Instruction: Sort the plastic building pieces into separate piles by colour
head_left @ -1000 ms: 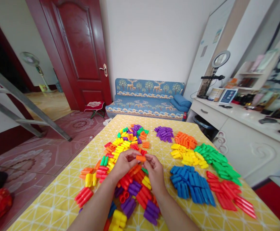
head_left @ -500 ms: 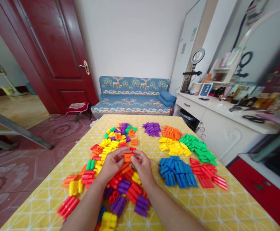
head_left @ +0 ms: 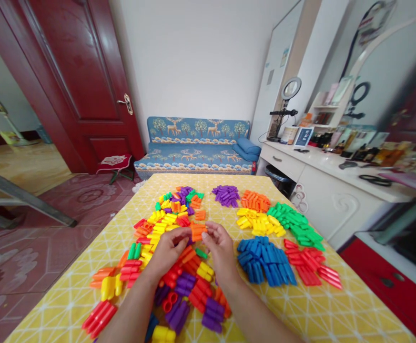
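Observation:
An orange plastic tube block [head_left: 198,232] is held up between both hands, above a mixed heap of connecting tube blocks. My left hand [head_left: 170,248] has its curled fingers at the block's left side. My right hand [head_left: 221,247] pinches its right side, with the thumb on the near face. Just beneath them lie a green block [head_left: 201,253], yellow blocks [head_left: 205,271], red blocks [head_left: 199,293] and purple blocks [head_left: 213,314]. Parts of the heap are hidden behind my hands and forearms.
Single-colour piles lie on the table's right half: purple [head_left: 226,196], orange [head_left: 255,201], yellow [head_left: 259,222], green [head_left: 295,223], blue [head_left: 265,261] and red [head_left: 309,262]. Beyond the yellow tablecloth [head_left: 225,181] stands a blue sofa [head_left: 197,152]. A white dresser [head_left: 322,176] is at right.
My hands have shifted slightly right with the orange block, and its face now shows more fully. A green block beneath my hands has come into view.

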`<state>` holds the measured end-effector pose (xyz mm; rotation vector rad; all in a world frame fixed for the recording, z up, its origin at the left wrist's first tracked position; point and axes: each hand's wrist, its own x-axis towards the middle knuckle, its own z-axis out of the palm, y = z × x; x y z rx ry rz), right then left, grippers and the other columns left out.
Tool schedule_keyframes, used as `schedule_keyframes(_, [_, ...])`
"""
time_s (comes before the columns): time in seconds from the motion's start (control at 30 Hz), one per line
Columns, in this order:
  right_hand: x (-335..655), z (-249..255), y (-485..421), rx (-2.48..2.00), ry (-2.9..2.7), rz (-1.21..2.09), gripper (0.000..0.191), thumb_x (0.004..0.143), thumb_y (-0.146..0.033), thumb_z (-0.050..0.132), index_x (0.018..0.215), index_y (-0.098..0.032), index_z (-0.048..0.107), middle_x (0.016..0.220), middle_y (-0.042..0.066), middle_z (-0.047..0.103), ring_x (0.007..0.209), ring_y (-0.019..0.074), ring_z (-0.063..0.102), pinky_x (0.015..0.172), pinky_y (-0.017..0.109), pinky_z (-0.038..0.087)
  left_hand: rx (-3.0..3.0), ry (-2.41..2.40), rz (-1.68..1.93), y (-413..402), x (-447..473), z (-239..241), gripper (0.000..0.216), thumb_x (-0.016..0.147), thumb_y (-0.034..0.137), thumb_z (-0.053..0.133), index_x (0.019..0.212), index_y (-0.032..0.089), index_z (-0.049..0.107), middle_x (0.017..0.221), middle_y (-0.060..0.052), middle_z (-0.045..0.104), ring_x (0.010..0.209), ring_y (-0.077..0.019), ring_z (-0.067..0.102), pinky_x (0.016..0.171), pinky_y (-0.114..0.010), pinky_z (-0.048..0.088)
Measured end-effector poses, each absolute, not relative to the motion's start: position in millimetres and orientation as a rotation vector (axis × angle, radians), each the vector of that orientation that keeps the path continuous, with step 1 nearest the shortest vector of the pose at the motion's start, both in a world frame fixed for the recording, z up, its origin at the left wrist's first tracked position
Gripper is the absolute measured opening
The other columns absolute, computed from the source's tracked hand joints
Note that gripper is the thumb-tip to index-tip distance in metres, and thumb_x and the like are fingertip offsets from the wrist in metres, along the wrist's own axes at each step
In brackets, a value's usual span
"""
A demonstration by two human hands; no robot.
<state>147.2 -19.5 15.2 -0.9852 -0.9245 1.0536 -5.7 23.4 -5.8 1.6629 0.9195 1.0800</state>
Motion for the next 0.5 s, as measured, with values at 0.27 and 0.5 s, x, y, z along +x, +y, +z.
schedule_keyframes(0.27, [295,51,69,-1.407,-1.085,0.466,0.04,0.069,-0.035,0.059,0.105,-0.016,0.064,0.091,0.007,0.068,0.074,0.0165,0.062,0.056,0.024,0.045,1.616,0.973,1.124,24,-5,-5,0.022,0.08,0.027,0.06,0.095,0.015,0.071,0.091,-0.008,0.073,0.086,-0.0214,0.069,0.082,-0.034,0.054])
schedule_keyframes(0.5, [407,30,137,-1.694,-1.071,0.255,0.024,0.058,-0.017,0.055,0.076,-0.013,0.07,0.071,0.008,0.068,0.072,0.0209,0.062,0.068,0.032,0.047,1.604,0.961,1.129,26,-6,-9,0.023,0.083,0.028,0.057,0.097,0.016,0.07,0.091,-0.007,0.072,0.085,-0.0199,0.068,0.08,-0.032,0.054])
